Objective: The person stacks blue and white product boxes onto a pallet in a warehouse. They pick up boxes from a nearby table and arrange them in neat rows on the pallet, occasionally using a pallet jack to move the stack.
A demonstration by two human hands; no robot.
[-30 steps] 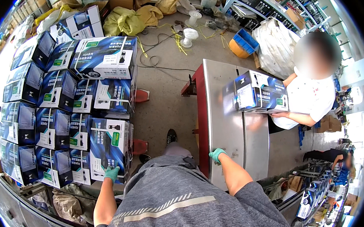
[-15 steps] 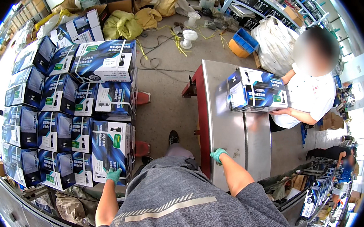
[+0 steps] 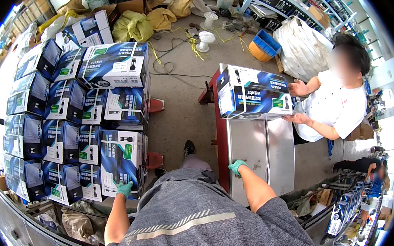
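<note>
Left grip (image 3: 124, 188), in a green glove, pressed flat and open on the bottom of a blue and white box (image 3: 122, 162) in the stack just above. Right grip (image 3: 237, 167), gloved too, resting open on the shiny metal surface (image 3: 262, 152). Farther up past that grip, another box (image 3: 254, 94) lying on the same surface, held by another person's hands (image 3: 297, 116).

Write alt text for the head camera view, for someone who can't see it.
Seen from above, a person's gloved left hand touches a stacked box while the right hand rests on a steel table. Across it, a co-worker holds another box.
</note>
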